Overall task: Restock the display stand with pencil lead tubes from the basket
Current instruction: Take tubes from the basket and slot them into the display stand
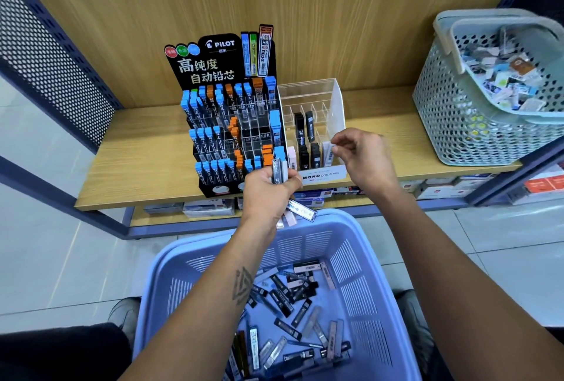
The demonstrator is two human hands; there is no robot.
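My left hand (268, 186) grips a bunch of lead tubes (278, 170) at the shelf (137, 148) edge, above the blue basket (274, 258), while my right hand (361, 153) pinches a white tube (329, 151) in the clear stand's (317, 99) front row.

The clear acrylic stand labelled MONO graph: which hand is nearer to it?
Right. The right hand pinches a white tube at the front row of the clear acrylic stand. The left hand grips a bunch of tubes beside the stand's front left corner.
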